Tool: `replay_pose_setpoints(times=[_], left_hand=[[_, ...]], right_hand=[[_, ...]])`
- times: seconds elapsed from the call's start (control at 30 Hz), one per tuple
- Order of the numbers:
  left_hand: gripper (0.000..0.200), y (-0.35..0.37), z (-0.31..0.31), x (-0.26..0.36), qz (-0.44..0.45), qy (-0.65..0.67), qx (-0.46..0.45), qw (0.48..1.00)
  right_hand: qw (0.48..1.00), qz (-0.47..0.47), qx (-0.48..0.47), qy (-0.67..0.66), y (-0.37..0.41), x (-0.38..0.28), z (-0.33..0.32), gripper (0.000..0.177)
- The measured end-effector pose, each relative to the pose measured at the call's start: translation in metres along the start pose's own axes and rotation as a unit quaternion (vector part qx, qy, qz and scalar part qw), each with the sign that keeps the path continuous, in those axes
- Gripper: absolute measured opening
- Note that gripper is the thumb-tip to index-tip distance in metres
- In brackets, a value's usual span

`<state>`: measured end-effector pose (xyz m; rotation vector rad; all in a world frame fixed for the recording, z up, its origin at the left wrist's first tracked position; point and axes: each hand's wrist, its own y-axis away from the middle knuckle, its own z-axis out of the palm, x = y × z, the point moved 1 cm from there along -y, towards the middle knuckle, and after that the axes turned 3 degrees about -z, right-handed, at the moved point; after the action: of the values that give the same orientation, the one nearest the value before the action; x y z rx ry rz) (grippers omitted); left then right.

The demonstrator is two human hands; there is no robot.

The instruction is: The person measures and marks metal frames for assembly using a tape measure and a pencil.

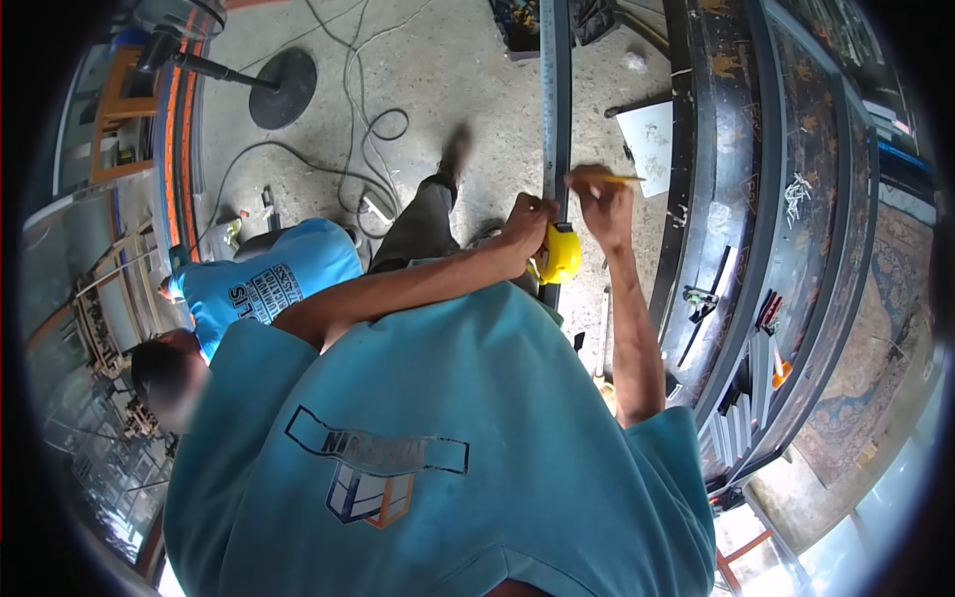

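Closest comes the teal shirt (pixel 428 398), its chest lettering too warped to read surely. The left hand (pixel 527 234) is clamped on the tape (pixel 560 255), yellow with black trim, its marked blade (pixel 548 109) lying along a long dark bar (pixel 564 99). Beside the bar, the right hand (pixel 604 214) pinches a yellow pencil (pixel 609 178). Farther left, a co-worker (pixel 274 274) wears a printed blue shirt.

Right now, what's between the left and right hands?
Head view: a stretch of the long dark bar lies between left hand and right hand; the tape blade runs along it.
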<state>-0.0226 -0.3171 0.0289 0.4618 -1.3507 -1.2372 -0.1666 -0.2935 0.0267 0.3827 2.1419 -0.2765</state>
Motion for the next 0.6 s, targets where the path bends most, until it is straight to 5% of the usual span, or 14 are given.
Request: replay_pose_setpoints(times=[0.07,0.2,0.23,0.37,0.47,0.53,0.6], left_hand=[[0.031,-0.003,0.000,0.005,-0.009,-0.009,0.000,1.000],[0.026,-0.009,0.001,-0.008,0.036,-0.042,0.004,0.998],[0.026,-0.008,0.000,-0.009,0.051,-0.055,0.004,0.997],[0.027,-0.015,-0.001,-0.017,0.122,-0.056,-0.017,0.991],[0.028,-0.013,0.000,-0.012,0.080,-0.168,0.031,0.982],[0.030,-0.001,0.006,0.000,0.016,-0.180,0.046,0.983],[0.031,-0.012,0.004,-0.015,0.011,-0.186,0.026,0.982]], right_hand=[[0.990,0.104,-0.012,-0.092,0.018,0.012,-0.013,0.007],[0.937,0.175,0.085,-0.292,0.034,0.010,-0.039,0.071],[0.943,0.218,0.039,-0.249,0.039,0.014,-0.045,0.086],[0.936,0.207,0.124,-0.257,0.054,0.000,-0.047,0.075],[0.872,0.213,0.262,-0.355,0.043,-0.031,-0.042,0.062],[0.883,0.173,0.281,-0.334,0.038,-0.050,-0.042,0.058],[0.873,0.183,0.341,-0.297,0.033,-0.063,-0.043,0.032]])
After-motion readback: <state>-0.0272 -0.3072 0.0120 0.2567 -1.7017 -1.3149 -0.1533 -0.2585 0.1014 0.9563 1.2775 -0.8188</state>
